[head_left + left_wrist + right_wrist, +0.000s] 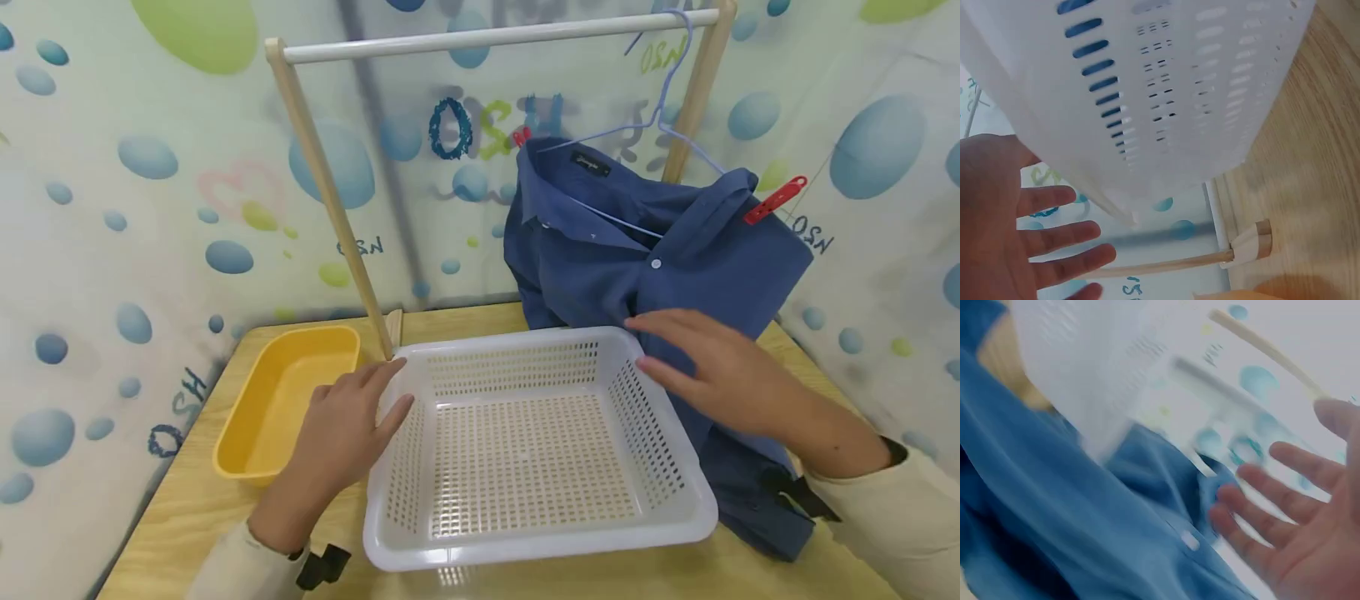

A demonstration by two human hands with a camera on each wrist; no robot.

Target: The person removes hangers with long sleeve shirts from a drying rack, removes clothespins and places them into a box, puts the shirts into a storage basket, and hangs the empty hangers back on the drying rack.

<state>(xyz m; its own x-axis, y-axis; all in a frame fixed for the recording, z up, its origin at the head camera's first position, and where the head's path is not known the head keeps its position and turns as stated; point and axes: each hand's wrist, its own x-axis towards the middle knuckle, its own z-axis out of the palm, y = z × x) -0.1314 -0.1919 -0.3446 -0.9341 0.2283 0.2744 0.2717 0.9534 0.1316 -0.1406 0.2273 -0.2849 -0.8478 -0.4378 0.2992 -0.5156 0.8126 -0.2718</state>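
A white perforated plastic basket [536, 546] stands on the wooden table with nothing inside it. My left hand [341, 429] is at its left rim, fingers extended; in the left wrist view the fingers [1063, 234] are spread beside the basket wall. Over the basket's right rim is my right hand [720, 375], fingers straight and holding nothing. A dark blue shirt [600, 267] hangs on a light blue hanger [662, 100], just behind and beside the right hand. The shirt's lower part drapes down onto the table right of the basket.
A yellow tub [262, 392] sits left of the basket. The rack's white rail [495, 37] spans above on wooden legs [330, 196]. One red clothespin [776, 200] grips the shirt's right shoulder, another red clothespin [521, 136] its left. A patterned curtain [135, 275] stands behind.
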